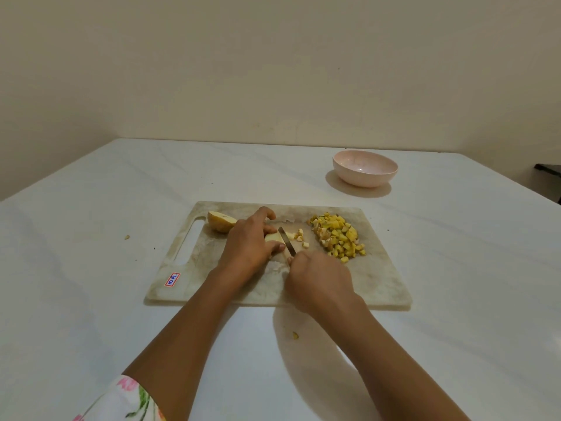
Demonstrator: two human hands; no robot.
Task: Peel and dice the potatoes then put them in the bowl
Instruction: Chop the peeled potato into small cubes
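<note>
On the marble cutting board, my left hand grips a pale potato piece with curled fingers. My right hand holds a knife, its blade set against the cut end of that piece. A few fresh cubes lie just right of the blade. A heap of diced potato sits on the board's right side. Another potato half lies near the board's handle slot, partly hidden by my left hand. The pink bowl stands beyond the board, holding nothing.
The board lies on a white table against a beige wall. Small scraps lie on the table at the left and near the front. A dark object shows at the far right edge.
</note>
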